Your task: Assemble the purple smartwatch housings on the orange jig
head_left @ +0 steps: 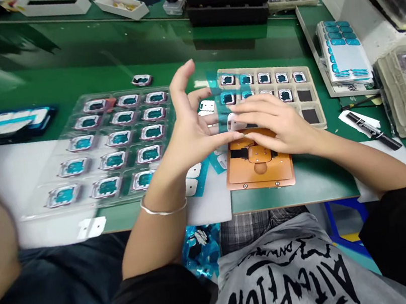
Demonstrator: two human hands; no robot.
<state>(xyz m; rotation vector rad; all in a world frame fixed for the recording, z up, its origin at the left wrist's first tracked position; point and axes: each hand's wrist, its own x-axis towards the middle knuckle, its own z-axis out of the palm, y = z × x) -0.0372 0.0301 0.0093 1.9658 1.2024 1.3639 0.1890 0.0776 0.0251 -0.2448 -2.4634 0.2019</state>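
Blue film [220,93], see-through and blurred, stands between the spread fingers of the left hand [194,133] and the closer-set ones of the right hand [278,123], near the smooth orange plate [261,167]. Whether their overlapped tips pinch it cannot be told

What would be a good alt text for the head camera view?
The left hand and right hand meet at a translucent blue film over an orange fixture on a green workbench, between a clear tray and a beige tray of watch-like frames.

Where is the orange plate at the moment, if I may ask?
In the head view, the orange plate lies right of centre on the green table, partly beneath the right hand and nearer the wearer than the beige tray.
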